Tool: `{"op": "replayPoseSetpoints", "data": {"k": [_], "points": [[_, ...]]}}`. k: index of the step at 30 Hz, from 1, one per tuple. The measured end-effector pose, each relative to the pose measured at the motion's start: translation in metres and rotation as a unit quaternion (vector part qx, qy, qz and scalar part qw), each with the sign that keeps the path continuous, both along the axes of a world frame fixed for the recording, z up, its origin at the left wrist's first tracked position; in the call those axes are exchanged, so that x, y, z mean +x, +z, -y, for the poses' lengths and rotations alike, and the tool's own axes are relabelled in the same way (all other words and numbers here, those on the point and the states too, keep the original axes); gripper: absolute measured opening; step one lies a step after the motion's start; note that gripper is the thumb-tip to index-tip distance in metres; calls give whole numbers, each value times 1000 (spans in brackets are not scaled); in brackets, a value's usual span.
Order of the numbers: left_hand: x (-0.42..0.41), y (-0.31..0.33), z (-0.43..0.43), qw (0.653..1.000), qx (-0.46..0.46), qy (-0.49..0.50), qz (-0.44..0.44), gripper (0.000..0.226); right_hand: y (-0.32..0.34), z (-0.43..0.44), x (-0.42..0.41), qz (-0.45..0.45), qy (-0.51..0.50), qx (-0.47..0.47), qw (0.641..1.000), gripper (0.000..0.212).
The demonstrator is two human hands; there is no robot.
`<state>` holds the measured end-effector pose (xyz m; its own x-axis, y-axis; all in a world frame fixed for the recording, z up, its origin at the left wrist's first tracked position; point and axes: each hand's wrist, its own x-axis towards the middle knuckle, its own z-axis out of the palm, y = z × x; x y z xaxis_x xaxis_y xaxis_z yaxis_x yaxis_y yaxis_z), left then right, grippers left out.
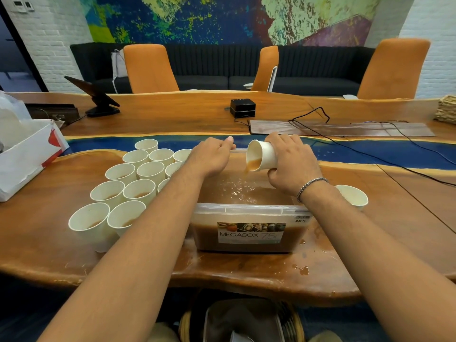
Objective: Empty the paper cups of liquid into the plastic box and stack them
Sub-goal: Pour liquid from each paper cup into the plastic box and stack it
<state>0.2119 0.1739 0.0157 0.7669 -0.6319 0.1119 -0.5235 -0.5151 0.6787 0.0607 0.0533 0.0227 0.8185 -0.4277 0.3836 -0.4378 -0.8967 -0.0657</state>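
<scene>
On the far left a white cardboard box (27,154) sits on the wooden tabletop (49,230). Farther back stands a dark tablet (98,97) on a stand.

Next come the paper cups (128,188). They stand upright in a tight bunch, just left of the plastic box (249,233). The near ones have brown liquid (139,195) in them. The left arm crosses in front of the bunch and hides parts of a few cups.

The left hand (209,156) reaches over the plastic box. Its fingers are curled over the far rim and hold it. The plastic box is see-through. It sits in the middle of the tabletop, near the front edge, with brown liquid inside and a label on its front.

Over the far part of the box the right hand (291,164) grips a tipped cup (261,156), fingers wrapped round it. The cup's mouth points left and down, and brown liquid runs from its lip into the box. A silver bracelet (311,186) is on the right wrist.

Just right of the box a lone cup (352,196) stands upright, partly behind the right wrist. Small brown drops (303,269) lie on the tabletop near the box's front right corner.

Farther back are a small black cube (243,107) and black cables (370,154) running off to the right. A woven basket (446,109) sits at the far right edge. Orange chairs (148,67) stand behind the tabletop.
</scene>
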Motion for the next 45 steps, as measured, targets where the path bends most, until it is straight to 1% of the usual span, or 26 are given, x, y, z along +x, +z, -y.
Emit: {"op": "replayPoseSetpoints", "data": {"k": [12, 16, 20, 25, 29, 35, 39, 43, 45], "points": [[-1, 1, -1, 1000, 2, -2, 4, 50, 0, 0, -1, 14, 11, -11, 1000, 65], [-1, 0, 0, 1000, 3, -5, 2, 50, 0, 0, -2, 29, 11, -41, 999, 62], [2, -1, 1, 1000, 2, -4, 1, 50, -1, -1, -2, 42, 13, -78, 996, 63], [3, -2, 1, 1000, 0, -2, 1, 50, -1, -1, -2, 54, 23, -84, 995, 67], [3, -2, 1, 1000, -2, -2, 3, 50, -1, -1, -1, 83, 37, -89, 992, 67], [2, 0, 0, 1000, -2, -9, 9, 51, -1, -1, -1, 170, 52, -97, 979, 70], [0, 0, -1, 1000, 0, -10, 9, 51, -1, 0, 0, 196, 49, -121, 972, 73], [0, 0, 0, 1000, 0, -6, 8, 51, 0, 1, 1, 183, 34, -143, 972, 72], [0, 0, 0, 1000, -3, -6, 9, 51, -2, 1, 0, 137, 29, -132, 981, 67]]}}
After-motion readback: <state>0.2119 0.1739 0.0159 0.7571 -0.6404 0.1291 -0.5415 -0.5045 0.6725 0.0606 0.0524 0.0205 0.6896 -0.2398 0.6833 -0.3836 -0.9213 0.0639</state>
